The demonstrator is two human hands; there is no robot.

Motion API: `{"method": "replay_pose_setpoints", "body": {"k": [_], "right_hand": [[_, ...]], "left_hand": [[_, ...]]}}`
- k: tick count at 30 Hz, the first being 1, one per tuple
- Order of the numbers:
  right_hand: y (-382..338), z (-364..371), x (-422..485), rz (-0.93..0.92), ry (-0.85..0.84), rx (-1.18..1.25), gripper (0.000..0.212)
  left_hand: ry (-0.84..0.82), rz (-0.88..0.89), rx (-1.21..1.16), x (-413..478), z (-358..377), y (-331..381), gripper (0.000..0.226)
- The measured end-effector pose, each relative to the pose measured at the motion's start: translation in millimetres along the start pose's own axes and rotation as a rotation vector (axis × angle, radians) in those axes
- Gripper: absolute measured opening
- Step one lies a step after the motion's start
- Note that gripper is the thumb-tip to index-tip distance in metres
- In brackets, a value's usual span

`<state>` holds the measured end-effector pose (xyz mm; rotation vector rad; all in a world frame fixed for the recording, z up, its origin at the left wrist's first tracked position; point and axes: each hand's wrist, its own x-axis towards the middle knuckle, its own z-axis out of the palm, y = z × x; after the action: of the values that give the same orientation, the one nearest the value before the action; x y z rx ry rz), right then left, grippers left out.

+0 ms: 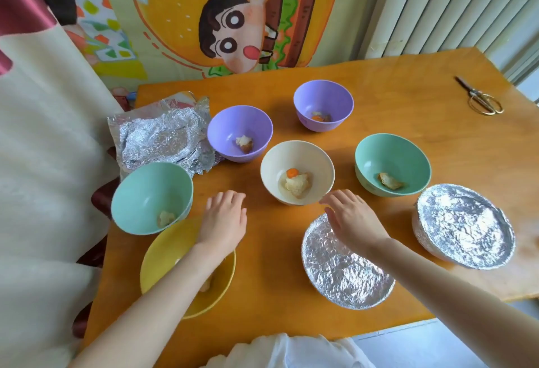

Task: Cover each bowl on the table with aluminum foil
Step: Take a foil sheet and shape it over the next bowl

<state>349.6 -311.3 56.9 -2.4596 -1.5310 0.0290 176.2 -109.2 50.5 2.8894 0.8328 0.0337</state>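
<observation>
Cream bowl (uncovered), left hand, right hand, both relaxed

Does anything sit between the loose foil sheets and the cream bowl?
Yes. The left purple bowl stands directly between the foil sheets and the cream bowl, so foil would probably have to be lifted over it.

Wooden table, orange-brown top. Far left: crumpled foil sheets, just beside the left purple bowl. Right purple bowl stands further back. Cream bowl at centre. Left green bowl just beside the yellow bowl, near left. Right green bowl just behind the far foil-covered bowl; near foil-covered bowl at front right. Scissors lie well apart, far right corner. Each open bowl holds a food scrap.
</observation>
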Motion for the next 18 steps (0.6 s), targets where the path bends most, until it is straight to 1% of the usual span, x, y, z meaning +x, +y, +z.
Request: {"method": "replay_pose_setpoints", "body": {"k": [3,4,7,10,12,14,18], "right_hand": [[-21.2,-3.0,31.1,-0.082,0.047,0.033,0.022],[-30.6,-2.0,42.8,-0.125,0.059,0.041,0.024],[-57.5,8.0,86.0,-0.277,0.054,0.034,0.020],[-79.2,22.8,129.6,-0.318,-0.035,0.005,0.030],[-93.1,30.9,165.1,-0.334,-0.100,-0.021,0.038],[-104.3,32.6,189.1,-0.340,-0.155,-0.019,0.040],[-126.3,39.3,247.2,-0.398,-0.247,-0.128,0.044]], "left_hand": [[0.135,-0.012,0.047,13.9,-10.7,-43.2,0.032],[0.147,-0.019,0.072,18.2,-13.3,-55.8,0.035],[0.100,-0.059,0.136,29.5,-23.9,-88.6,0.040],[-0.016,-0.100,0.177,37.7,-28.5,-115.8,0.051],[-0.061,-0.149,0.207,44.0,-29.5,-139.5,0.056],[-0.066,-0.198,0.218,47.0,-29.9,-155.3,0.057],[-0.042,-0.333,0.199,53.1,-28.3,-187.0,0.061]]}}
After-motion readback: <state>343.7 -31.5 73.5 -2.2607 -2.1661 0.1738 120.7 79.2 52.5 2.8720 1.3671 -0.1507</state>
